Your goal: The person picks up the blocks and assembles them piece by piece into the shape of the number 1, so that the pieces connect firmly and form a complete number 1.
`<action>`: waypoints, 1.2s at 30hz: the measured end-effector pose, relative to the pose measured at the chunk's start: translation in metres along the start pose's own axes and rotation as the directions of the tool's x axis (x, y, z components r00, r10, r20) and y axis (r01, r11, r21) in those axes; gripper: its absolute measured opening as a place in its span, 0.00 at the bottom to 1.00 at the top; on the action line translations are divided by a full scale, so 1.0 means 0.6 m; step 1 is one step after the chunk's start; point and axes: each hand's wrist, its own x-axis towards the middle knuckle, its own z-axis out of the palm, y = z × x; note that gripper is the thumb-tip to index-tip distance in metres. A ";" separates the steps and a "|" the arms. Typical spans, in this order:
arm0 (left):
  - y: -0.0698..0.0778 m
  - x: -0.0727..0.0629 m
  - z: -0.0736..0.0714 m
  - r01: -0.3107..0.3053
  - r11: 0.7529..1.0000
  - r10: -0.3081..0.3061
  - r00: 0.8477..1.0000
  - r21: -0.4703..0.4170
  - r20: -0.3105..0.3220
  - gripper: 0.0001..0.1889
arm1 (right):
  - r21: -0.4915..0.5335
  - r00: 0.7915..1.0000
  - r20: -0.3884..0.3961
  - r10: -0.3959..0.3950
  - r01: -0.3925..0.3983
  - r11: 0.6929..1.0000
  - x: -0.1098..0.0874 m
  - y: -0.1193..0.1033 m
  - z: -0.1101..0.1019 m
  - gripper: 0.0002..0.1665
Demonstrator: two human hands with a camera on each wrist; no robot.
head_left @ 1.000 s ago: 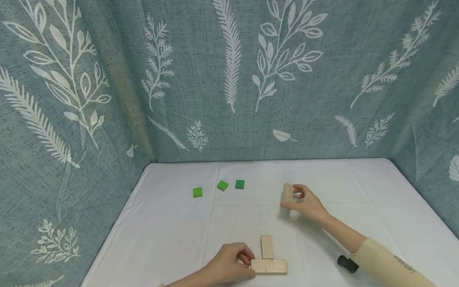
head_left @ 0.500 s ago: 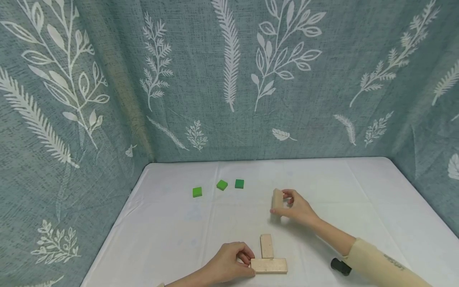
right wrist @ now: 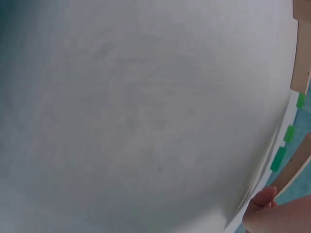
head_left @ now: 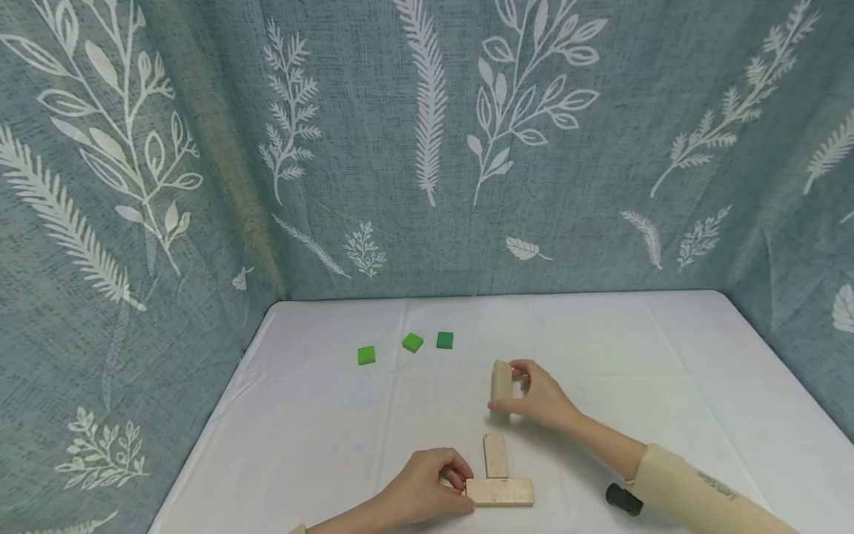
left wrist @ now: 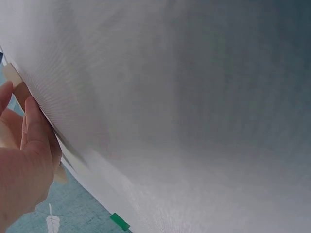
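In the head view my right hand (head_left: 539,397) holds a pale wooden block (head_left: 502,381) by its two ends, raised over the white table; in the right wrist view the thumb lies at that block's (right wrist: 293,167) lower end. Near the front my left hand (head_left: 430,486) pinches the left end of a flat wooden block (head_left: 500,492) lying crosswise, thumb at one corner and fingers at the other. Behind this block a second flat one (head_left: 496,456) points away, its near end against the crosswise block, so the two make an upside-down T.
Three small green square pieces, a left one (head_left: 366,355), a middle one (head_left: 412,342) and a darker right one (head_left: 445,340), lie toward the back of the white-covered table (head_left: 300,415). A black cylinder (head_left: 623,499) sits by the right sleeve. Leaf-patterned teal curtains (head_left: 373,148) enclose the table.
My right hand has carried its wooden block to the left and nearer, toward the two flat blocks. The left hand keeps its place on the crosswise block.
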 end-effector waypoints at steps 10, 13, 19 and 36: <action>-0.002 0.000 0.001 0.004 1.000 -0.004 1.000 0.006 -0.002 0.14 | -0.061 0.999 0.031 -0.031 0.033 0.998 -0.004 0.000 0.018 0.56; -0.002 0.000 0.001 0.001 1.000 -0.001 1.000 0.000 -0.003 0.14 | -0.084 0.998 0.045 -0.043 0.047 0.995 -0.006 0.000 0.021 0.56; -0.002 0.001 0.001 0.006 1.000 -0.006 1.000 -0.007 0.001 0.13 | -0.118 0.995 0.066 -0.074 0.082 0.990 -0.010 -0.003 0.024 0.56; 0.000 0.002 0.001 0.006 1.000 -0.006 1.000 0.017 -0.003 0.14 | -0.171 0.981 0.079 -0.177 0.189 0.967 -0.015 -0.007 0.030 0.56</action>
